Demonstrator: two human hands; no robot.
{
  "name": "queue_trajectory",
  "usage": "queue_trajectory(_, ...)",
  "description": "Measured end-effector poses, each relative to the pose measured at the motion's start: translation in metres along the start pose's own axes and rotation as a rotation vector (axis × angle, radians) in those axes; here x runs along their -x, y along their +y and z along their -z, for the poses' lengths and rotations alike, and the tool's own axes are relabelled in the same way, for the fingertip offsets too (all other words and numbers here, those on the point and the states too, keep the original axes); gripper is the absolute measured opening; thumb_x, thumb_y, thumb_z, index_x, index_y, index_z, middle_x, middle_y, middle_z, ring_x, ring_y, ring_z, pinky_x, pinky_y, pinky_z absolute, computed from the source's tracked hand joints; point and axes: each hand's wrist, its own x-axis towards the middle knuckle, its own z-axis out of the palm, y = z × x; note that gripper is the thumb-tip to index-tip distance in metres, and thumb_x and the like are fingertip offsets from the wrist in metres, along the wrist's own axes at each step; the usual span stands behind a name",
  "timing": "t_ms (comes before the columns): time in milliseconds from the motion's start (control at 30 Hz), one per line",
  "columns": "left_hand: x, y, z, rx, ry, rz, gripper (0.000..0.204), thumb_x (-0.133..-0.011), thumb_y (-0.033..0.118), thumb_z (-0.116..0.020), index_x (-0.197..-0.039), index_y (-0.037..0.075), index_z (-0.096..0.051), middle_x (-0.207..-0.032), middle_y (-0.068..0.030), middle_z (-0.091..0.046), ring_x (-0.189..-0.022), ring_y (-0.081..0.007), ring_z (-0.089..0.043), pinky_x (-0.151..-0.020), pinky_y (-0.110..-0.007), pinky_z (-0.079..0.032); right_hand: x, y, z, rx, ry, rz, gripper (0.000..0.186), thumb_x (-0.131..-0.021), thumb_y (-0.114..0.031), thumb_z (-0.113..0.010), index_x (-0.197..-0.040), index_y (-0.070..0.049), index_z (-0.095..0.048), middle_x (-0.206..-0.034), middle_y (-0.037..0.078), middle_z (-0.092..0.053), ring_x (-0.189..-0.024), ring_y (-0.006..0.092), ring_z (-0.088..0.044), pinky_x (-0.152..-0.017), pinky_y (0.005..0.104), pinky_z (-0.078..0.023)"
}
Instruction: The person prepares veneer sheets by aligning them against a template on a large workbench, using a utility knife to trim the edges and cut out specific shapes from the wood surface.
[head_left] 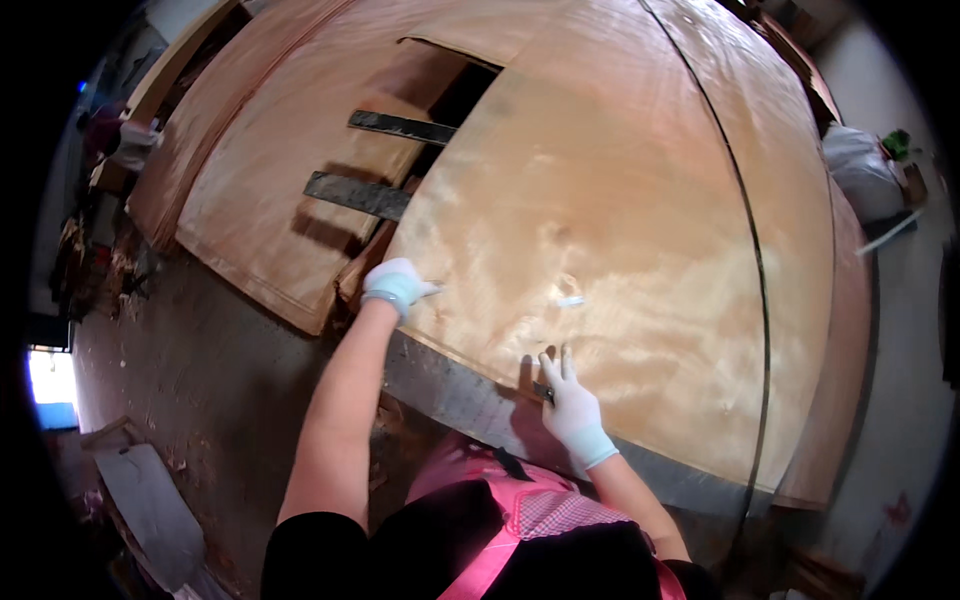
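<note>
A large, pale tan sheet of wood veneer [620, 230] lies before me, with knots and a small white strip [571, 300] on its surface. My left hand [396, 284], in a white glove, is at the sheet's left edge. Its thumb lies on top, and the other fingers are curled at the edge, partly hidden. Near the front edge, my gloved right hand [574, 408] has two fingers stretched forward over the sheet. A small dark tool [543, 391] sticks out from its thumb side; its kind is too small to tell.
A grey metal ledge [440, 385] runs under the front edge. Two dark bars [358, 195] jut out left of the sheet, over another veneer stack [270, 230]. A black cord [745, 190] crosses the sheet on the right. A white bag [862, 170] sits at far right.
</note>
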Motion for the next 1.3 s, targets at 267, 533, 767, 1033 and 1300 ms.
queue_trajectory(267,0.067,-0.053,0.001,0.033,0.356,0.204,0.032,-0.088,0.032,-0.065,-0.104,0.005,-0.073,-0.103,-0.0188,-0.07,-0.098,-0.0371,-0.066,-0.085,-0.046,-0.052,0.051,0.051,0.009,-0.052,0.023,-0.037,0.074,-0.078,-0.003,-0.059,-0.149,-0.017,-0.042,-0.156,0.021,-0.033,-0.1,0.0422,-0.065,-0.082,0.0435,-0.056)
queue_trajectory(533,0.189,0.013,-0.16,0.435,0.919,-0.046,0.042,-0.089,0.012,-0.064,-0.129,0.0,-0.059,-0.127,-0.0189,-0.061,-0.12,-0.0346,-0.056,-0.105,-0.042,-0.044,0.123,0.135,0.04,-0.028,0.036,0.034,0.069,-0.08,-0.003,-0.057,-0.146,-0.02,-0.047,-0.151,0.013,-0.044,-0.102,0.0402,-0.065,-0.087,0.0432,-0.055)
queue_trajectory(767,0.328,0.114,-0.307,0.741,0.86,0.156,0.036,-0.089,0.005,-0.063,-0.124,-0.003,-0.06,-0.122,-0.0179,-0.062,-0.113,-0.0314,-0.06,-0.102,-0.039,-0.046,0.183,0.253,0.093,-0.201,0.23,0.162,0.058,-0.079,0.001,-0.051,-0.134,-0.015,-0.061,-0.124,0.021,-0.064,-0.107,0.0385,-0.064,-0.091,0.0409,-0.054)
queue_trajectory(1033,0.46,0.219,-0.402,0.874,0.754,0.26,0.033,-0.083,0.017,-0.068,-0.113,0.005,-0.07,-0.114,-0.0164,-0.068,-0.11,-0.033,-0.063,-0.099,-0.041,-0.048,0.233,0.267,0.092,-0.19,-0.101,0.316,0.048,-0.087,-0.004,-0.053,-0.134,-0.014,-0.061,-0.117,0.018,-0.069,-0.109,0.0323,-0.067,-0.093,0.0369,-0.052)
queue_trajectory(1300,0.59,0.323,-0.461,0.87,0.765,0.441,0.031,-0.089,0.027,-0.063,-0.113,0.007,-0.069,-0.114,-0.0143,-0.068,-0.105,-0.0355,-0.063,-0.093,-0.044,-0.051,0.303,0.243,0.065,-0.036,-0.617,0.858,0.047,-0.086,0.003,-0.056,-0.131,-0.011,-0.062,-0.114,0.014,-0.069,-0.105,0.0279,-0.068,-0.092,0.0346,-0.053)
